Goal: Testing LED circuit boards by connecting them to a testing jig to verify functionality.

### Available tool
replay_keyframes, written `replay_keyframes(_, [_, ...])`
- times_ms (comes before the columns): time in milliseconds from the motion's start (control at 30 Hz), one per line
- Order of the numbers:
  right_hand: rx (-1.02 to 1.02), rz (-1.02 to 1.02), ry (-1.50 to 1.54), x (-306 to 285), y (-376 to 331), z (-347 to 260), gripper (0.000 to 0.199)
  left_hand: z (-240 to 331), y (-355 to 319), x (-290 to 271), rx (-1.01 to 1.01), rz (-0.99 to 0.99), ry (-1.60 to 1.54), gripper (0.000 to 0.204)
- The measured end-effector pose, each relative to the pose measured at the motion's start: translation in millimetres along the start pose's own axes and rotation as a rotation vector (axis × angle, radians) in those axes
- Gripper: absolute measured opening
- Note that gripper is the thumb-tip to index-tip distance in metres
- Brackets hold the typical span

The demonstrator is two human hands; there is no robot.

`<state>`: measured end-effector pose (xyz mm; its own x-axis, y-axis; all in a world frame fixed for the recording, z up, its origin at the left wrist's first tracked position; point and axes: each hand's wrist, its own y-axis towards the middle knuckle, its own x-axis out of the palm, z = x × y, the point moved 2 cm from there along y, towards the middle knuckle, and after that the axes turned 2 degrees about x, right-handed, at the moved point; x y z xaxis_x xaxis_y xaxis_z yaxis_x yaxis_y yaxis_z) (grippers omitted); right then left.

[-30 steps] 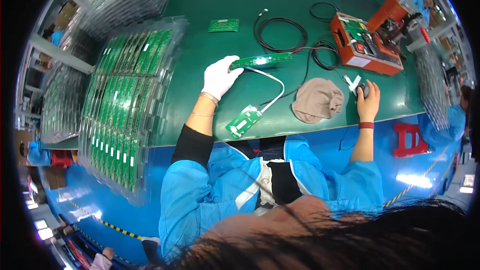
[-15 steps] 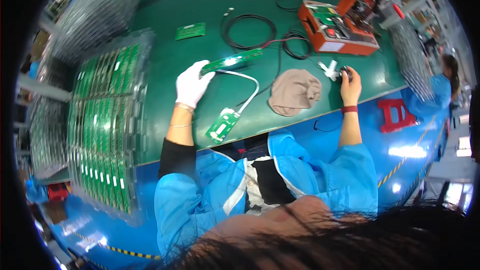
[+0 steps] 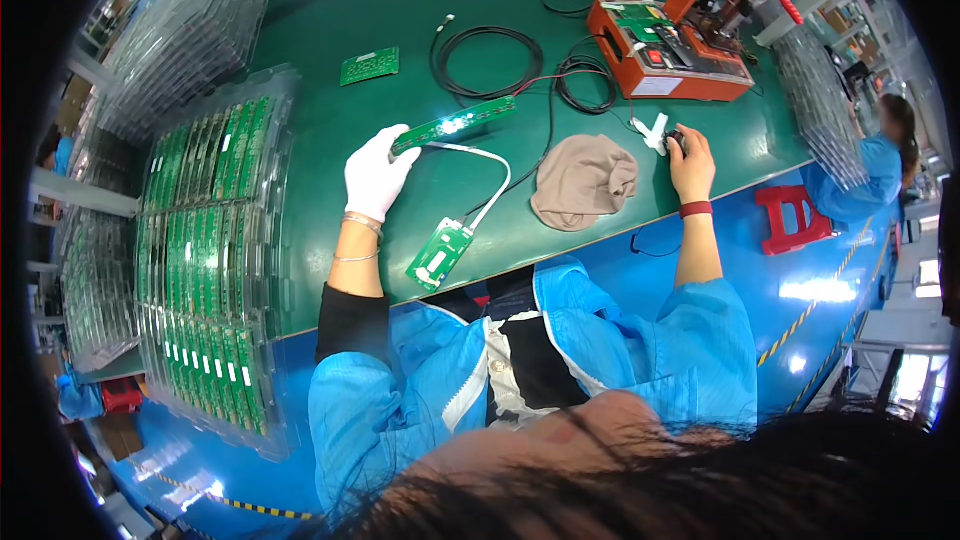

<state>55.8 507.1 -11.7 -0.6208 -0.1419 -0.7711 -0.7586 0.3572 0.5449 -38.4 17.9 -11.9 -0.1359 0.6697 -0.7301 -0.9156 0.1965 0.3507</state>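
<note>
On the green desk (image 3: 330, 130), the gloved left hand (image 3: 375, 175) has its fingers clenched on the near-left end of a long green lit circuit strip (image 3: 455, 124). From it a white ribbon cable (image 3: 492, 190) runs near to a small green board (image 3: 439, 252). To the right, the bare right hand (image 3: 691, 162) has its fingers clenched on a small dark object (image 3: 677, 139), beside a tan cloth (image 3: 583, 180).

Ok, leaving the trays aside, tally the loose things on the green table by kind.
Green circuit boards: 3, a long lit strip in the gloved left hand, a small rectangular board, a small board further back
Black coiled cables: 2
Orange test box: 1
Beige cloth: 1
Total: 7
</note>
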Motion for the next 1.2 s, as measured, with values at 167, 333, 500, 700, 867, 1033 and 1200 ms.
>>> replay_keyframes(167, [0.016, -0.035, -0.022, -4.2, 0.1, 3.1, 0.027, 3.7, 0.4, 5.1, 0.07, 0.034, 0.054, 0.037])
replay_keyframes(333, [0.005, -0.045, -0.038, -3.1, 0.8, 2.6, 0.028, 9.3, 1.3, 0.9, 0.011, -0.003, 0.032, 0.038])
replay_keyframes(500, [0.011, -0.041, -0.057, -1.3, 0.8, 1.1, 0.029, 8.5, 1.5, -0.3, 0.007, -0.012, 0.023, 0.038])
replay_keyframes(700, [0.024, -0.052, -0.045, -0.3, 0.1, 5.0, 0.03, 7.8, 1.8, 0.6, 0.005, -0.018, 0.034, 0.037])
replay_keyframes(867, [0.015, -0.056, -0.033, -1.2, 0.0, 5.9, 0.031, 8.1, 1.7, 0.8, 0.002, -0.019, 0.034, 0.037])
replay_keyframes(1033, [0.036, -0.078, -0.014, -2.8, -0.1, 2.5, 0.032, 8.0, 1.0, 0.3, 0.0, -0.014, 0.026, 0.037])
replay_keyframes(1200, [-0.03, 0.009, -0.041, 0.0, -1.4, -1.0, 0.035, 8.4, 1.8, 1.2, 0.005, -0.011, 0.026, 0.037])
